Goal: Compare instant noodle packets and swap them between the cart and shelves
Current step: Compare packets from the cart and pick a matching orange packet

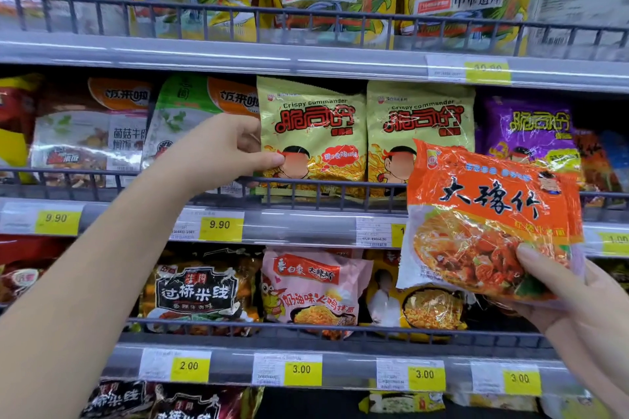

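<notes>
I am facing grey supermarket shelving (pixel 306 59) with wire front rails and yellow price tags (pixel 221 225), packed with noodle bags on every tier. At about ten o'clock from centre, my left hand (pixel 224 150) reaches to the middle tier and pinches the left edge of a pale green crinkly plastic packet marked "Crispy commander" (pixel 316 133), thumb on its front, fingers curled behind it; the packet stands upright behind the rail, touching an identical green packet (pixel 408 122) at its three o'clock. At four o'clock, my right hand (pixel 575 299) grips the lower right corner of an orange glossy noodle packet with black characters (pixel 483 214), thumb pressed on its front, holding it tilted in front of the shelves. A pink packet (pixel 313 286) sits on the tier below, near six o'clock.
</notes>
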Tool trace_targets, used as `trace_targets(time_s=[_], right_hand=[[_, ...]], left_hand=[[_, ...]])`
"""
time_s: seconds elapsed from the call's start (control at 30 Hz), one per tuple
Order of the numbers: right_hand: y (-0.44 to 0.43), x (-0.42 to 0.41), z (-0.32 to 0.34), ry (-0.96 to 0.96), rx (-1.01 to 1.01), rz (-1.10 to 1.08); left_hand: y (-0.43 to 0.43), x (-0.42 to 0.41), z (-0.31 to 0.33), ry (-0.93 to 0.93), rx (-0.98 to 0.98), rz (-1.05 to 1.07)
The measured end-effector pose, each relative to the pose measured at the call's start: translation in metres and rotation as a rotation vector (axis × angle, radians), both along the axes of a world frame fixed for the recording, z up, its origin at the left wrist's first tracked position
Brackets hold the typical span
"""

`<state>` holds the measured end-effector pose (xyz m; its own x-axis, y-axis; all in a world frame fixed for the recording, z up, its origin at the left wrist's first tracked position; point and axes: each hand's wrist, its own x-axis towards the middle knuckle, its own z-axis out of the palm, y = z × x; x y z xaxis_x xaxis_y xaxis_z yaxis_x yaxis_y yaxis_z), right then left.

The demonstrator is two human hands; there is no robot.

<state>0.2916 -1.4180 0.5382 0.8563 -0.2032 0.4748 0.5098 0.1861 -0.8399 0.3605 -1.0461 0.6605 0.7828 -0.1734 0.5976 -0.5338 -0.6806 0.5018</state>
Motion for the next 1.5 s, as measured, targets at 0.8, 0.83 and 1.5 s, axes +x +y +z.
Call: trace_targets(time_s=[0.8, 0.83, 1.5], right_hand=[[-0.051, -0.021, 0.002, -0.013, -0.046, -0.091], [-0.057, -0.022, 0.002, -0.015, -0.053, -0.074], [-0.296, -0.046, 0.01, 0.042, -0.252, 0.1]], left_hand=[[-0.015, -0.023, -0.017, -0.394, -0.149, 0.149], [-0.031, -0.033, -0.02, -0.427, -0.158, 0.138], [-0.43, -0.108, -0.09, 0.11, -0.417, -0.324]])
